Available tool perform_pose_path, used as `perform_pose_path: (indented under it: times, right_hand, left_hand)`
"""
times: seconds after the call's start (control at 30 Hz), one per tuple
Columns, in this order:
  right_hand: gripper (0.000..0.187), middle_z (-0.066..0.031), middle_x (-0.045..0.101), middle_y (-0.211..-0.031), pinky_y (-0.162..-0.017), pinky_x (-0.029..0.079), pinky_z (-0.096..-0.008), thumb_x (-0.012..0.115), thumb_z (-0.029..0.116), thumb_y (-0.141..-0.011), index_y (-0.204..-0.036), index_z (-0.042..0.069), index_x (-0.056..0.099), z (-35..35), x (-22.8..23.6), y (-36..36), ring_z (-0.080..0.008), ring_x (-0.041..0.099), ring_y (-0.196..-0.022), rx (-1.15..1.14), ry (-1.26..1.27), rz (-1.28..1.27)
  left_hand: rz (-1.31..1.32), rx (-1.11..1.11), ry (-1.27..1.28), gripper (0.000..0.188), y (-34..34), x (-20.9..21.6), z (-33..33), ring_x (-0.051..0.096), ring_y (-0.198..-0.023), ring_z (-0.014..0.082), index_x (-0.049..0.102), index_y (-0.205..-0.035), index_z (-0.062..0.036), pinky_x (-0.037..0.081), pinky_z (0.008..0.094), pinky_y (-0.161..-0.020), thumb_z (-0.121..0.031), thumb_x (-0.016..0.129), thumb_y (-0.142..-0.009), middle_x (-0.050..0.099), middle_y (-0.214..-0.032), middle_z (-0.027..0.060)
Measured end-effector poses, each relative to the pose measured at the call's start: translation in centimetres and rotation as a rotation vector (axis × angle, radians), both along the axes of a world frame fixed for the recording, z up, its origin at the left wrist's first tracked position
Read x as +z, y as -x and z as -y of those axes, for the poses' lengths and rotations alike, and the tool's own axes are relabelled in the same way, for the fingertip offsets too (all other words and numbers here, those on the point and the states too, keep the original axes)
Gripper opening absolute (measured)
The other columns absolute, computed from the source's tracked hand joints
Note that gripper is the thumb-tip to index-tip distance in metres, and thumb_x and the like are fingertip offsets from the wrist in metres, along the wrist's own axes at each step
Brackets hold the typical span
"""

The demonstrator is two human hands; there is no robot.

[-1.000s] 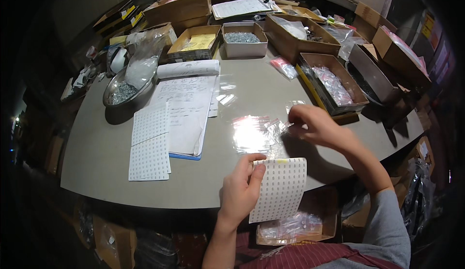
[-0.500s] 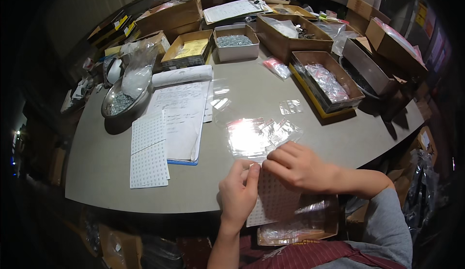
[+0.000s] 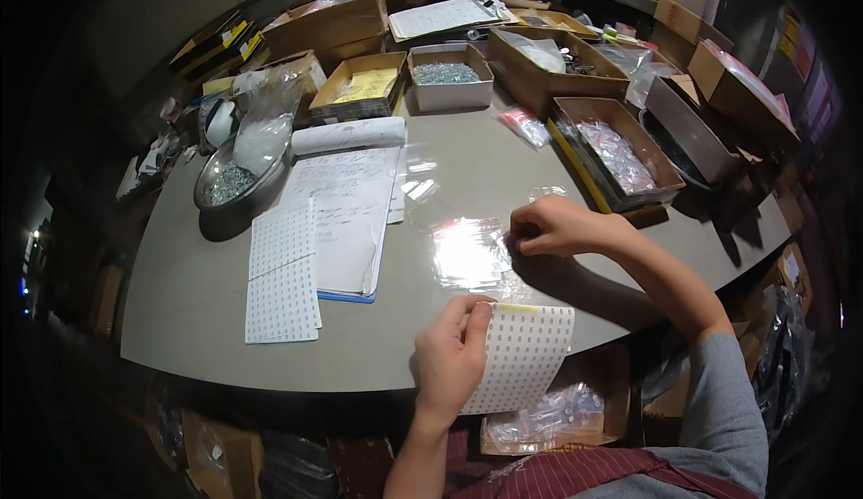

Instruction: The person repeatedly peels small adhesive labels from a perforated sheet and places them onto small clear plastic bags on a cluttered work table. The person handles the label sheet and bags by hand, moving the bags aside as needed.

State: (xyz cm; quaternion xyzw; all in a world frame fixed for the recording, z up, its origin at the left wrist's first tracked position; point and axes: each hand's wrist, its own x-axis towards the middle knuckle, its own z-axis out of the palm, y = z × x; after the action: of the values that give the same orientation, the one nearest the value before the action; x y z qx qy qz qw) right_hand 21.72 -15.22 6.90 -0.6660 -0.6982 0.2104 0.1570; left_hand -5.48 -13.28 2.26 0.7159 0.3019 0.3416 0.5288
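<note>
The right hand is now sitting away from the white sheet; half a second ago it was touching the top of that sheet, near the left hand's thumb. So now the left hand is holding the sheet all alone, and the work seems to be going back and forth between the sheet and the little clear bags. The left hand is pinching the sheet at its top left corner, thumb on top, and the sheet is hanging down past the edge of the grey surface, showing rows of tiny dark marks and a yellow strip along its top. The sheet is lying just to the right of the left hand and below the right hand, well apart from the right hand's fingers. The right hand is keeping its fingers curled close together at the right side of the bags; I cannot tell if it is pinching one. The shiny bags are lying flat in a pile, just left of those fingertips. One more small bag is resting just behind the right hand, and a brown box of bags is sitting below the sheet.
</note>
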Motion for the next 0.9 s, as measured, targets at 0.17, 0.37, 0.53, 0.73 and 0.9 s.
perform_pose_path:
  times: [0.17,0.37,0.53,0.73,0.9]
  right_hand:
    - [0.033,-0.0218,0.071,-0.085,-0.075,0.054,-0.0461,0.077,0.031,-0.087,-0.092,-0.002,0.070,-0.2,1.0,0.3,-0.0403,0.070,-0.083,-0.207,0.106,0.437]
    - [0.022,-0.0194,0.071,-0.093,-0.074,0.055,-0.0403,0.072,0.015,-0.092,-0.104,-0.002,0.066,-1.5,0.5,1.3,-0.0336,0.070,-0.083,0.005,-0.029,-0.112]
    - [0.024,-0.0204,0.068,-0.087,-0.070,0.052,-0.0450,0.071,0.022,-0.092,-0.093,0.000,0.061,-2.6,-1.7,3.1,-0.0386,0.067,-0.080,-0.011,-0.203,-0.056]
    - [0.023,-0.0224,0.069,-0.091,-0.077,0.053,-0.0488,0.070,0.020,-0.089,-0.095,-0.001,0.062,-1.3,-2.4,1.1,-0.0420,0.068,-0.086,-0.191,-0.207,0.192]
    - [0.036,-0.0181,0.071,-0.088,-0.073,0.053,-0.0405,0.079,0.030,-0.091,-0.100,-0.001,0.065,1.3,-0.9,-2.6,-0.0316,0.069,-0.081,-0.353,-0.083,0.107]
  left_hand:
    - [-0.021,0.011,0.025,0.018,0.1,0.5,0.0,0.068,-0.065,0.0130,0.069,-0.103,0.0006,0.051,0.0290,-0.061,-0.017,0.065,-0.102,0.075,-0.076,0.0119]
    - [0.006,0.005,0.101,0.014,0.0,0.5,0.1,0.065,-0.069,0.0068,0.066,-0.094,0.0025,0.049,0.0256,-0.061,-0.011,0.067,-0.098,0.074,-0.073,0.0088]
    - [0.032,-0.017,0.097,0.018,0.0,-0.2,0.0,0.069,-0.067,0.0136,0.066,-0.100,0.0013,0.051,0.0279,-0.061,-0.017,0.067,-0.101,0.075,-0.079,0.0112]
    - [0.027,0.027,0.079,0.014,0.2,-0.3,0.0,0.063,-0.070,0.0066,0.068,-0.097,0.0026,0.049,0.0253,-0.061,-0.011,0.065,-0.099,0.074,-0.075,0.0080]
    - [-0.022,0.048,0.030,0.016,-0.1,-0.4,0.1,0.062,-0.070,0.0064,0.069,-0.099,0.0032,0.049,0.0256,-0.061,-0.012,0.065,-0.099,0.074,-0.075,0.0076]
